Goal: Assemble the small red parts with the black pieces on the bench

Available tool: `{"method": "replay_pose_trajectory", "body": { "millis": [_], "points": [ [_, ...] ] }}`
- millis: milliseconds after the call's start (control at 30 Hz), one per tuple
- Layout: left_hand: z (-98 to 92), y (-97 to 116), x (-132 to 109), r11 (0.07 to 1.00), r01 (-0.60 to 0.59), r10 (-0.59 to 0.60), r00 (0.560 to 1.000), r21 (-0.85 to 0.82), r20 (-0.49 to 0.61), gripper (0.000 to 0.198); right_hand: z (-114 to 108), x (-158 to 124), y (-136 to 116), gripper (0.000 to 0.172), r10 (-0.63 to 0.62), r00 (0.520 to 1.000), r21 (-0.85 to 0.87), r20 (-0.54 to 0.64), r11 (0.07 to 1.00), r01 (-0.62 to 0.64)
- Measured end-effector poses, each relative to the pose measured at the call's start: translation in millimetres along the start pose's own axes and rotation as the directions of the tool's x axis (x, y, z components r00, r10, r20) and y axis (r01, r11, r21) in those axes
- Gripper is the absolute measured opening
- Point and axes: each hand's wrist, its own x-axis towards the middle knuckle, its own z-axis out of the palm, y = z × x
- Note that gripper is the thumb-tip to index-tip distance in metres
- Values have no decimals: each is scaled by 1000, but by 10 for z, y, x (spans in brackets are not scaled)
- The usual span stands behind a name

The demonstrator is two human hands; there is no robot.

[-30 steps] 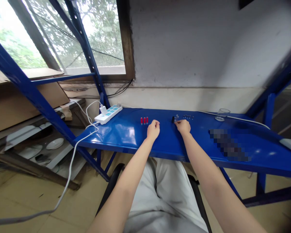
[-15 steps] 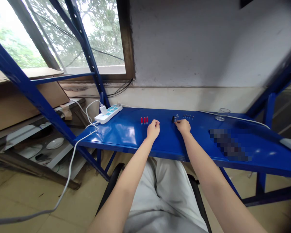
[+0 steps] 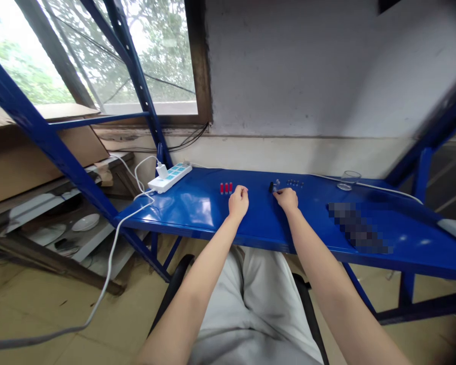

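Note:
My left hand (image 3: 238,202) is over the table with its fingers curled together, just right of three small red cylinders (image 3: 226,188) standing in a row. Whatever it may hold is too small to make out. My right hand (image 3: 287,198) has its fingertips pinched at the table, beside a small black object (image 3: 271,186) and some tiny clear pieces (image 3: 277,182). What lies between those fingertips is hidden. Several tiny dark pieces (image 3: 295,183) lie in rows behind the right hand.
On the blue table (image 3: 197,223), a white power strip (image 3: 170,177) with a plug and cable sits at the left. A clear glass cup (image 3: 348,180) is at the back right, with a pixelated dark item (image 3: 359,228) in front of it. A white cable runs along the back.
My left hand has shifted slightly left, nearer the red cylinders. My right hand has hardly moved.

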Motion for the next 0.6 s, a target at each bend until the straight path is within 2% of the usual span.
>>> {"method": "replay_pose_trajectory", "body": {
  "millis": [133,200,267,333,400,500,533,600],
  "points": [
    [-251,90,143,997,-67,61,983,-30,-172,21,-72,-103,-15,24,-50,998,-45,-30,998,48],
    [-457,127,304,995,-99,97,972,0,-215,22,-100,-172,-38,25,-68,995,-63,-69,996,63],
    [-670,153,498,987,-131,147,967,88,-207,21,-111,-251,-77,27,-109,988,-54,-106,993,104],
    [-846,166,684,952,-178,211,971,248,-114,16,-105,-332,-129,27,-187,972,-6,-140,982,188],
    [-953,159,824,866,-256,232,967,429,108,14,-87,-406,-181,28,-340,928,59,-151,934,352],
    [-982,109,931,728,-368,144,907,578,396,23,-49,-477,-225,29,-567,816,130,-112,806,578],
    [-967,82,946,694,-397,109,883,601,457,25,-36,-489,-227,30,-609,787,140,-98,775,617],
    [-921,24,959,647,-435,56,846,626,531,27,-13,-497,-218,30,-646,760,147,-77,746,649]
  ]
}}
